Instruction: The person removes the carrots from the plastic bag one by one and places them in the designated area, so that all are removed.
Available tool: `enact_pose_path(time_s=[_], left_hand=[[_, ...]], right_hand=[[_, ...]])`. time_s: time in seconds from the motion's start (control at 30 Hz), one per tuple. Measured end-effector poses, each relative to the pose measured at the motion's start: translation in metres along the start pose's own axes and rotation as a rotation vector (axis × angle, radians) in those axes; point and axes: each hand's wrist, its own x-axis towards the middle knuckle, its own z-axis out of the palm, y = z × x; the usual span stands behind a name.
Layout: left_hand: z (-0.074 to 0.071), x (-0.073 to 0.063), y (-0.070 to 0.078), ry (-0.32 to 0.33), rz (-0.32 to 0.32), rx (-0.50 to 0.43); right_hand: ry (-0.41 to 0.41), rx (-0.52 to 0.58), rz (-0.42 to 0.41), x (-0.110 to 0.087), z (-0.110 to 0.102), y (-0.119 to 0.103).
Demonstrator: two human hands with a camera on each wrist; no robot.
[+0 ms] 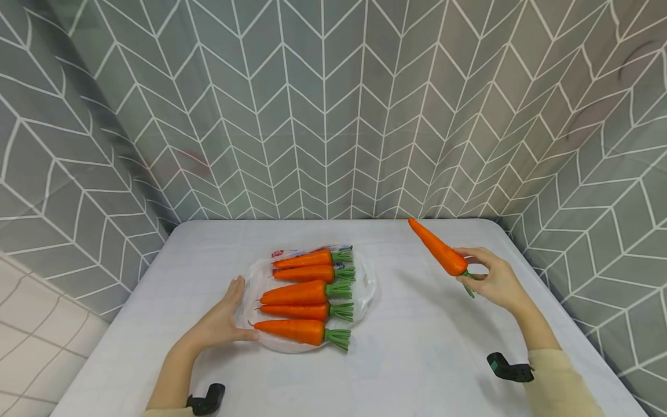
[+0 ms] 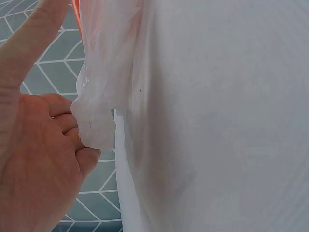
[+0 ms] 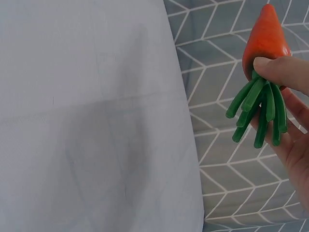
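Carrot (image 1: 439, 248) is being held above the table (image 1: 417, 370) in the right half of the frame, its leafy end being pinched by the right hand (image 1: 492, 281), presumably because a handy hold is being offered there. At lower left, the plastic bag (image 1: 367, 289) is being touched by the left hand (image 1: 221, 321), fingers extended and ungripping, perhaps for steadying. Five carrots (image 1: 299, 292) are being supported on it near centre, tops pointing right, seemingly for neatness.
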Motion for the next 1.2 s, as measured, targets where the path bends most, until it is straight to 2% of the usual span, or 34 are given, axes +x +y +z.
enact_pose_path(time_s=[0.47, 0.77, 1.03, 1.2], left_hand=[[-0.001, 0.001, 0.002, 0.003, -0.025, 0.002], [0.0, -0.001, 0.001, -0.011, -0.039, -0.018], [0.002, -0.001, 0.002, -0.011, -0.036, -0.015], [0.002, -0.001, 0.001, -0.011, -0.039, -0.003]], right_hand=[[-0.016, -0.027, 0.043, 0.007, -0.003, 0.026], [-0.078, -0.088, 0.097, 0.017, 0.003, 0.039], [-0.115, -0.091, 0.156, 0.024, 0.007, 0.047], [-0.152, -0.103, 0.162, 0.03, 0.006, 0.057]])
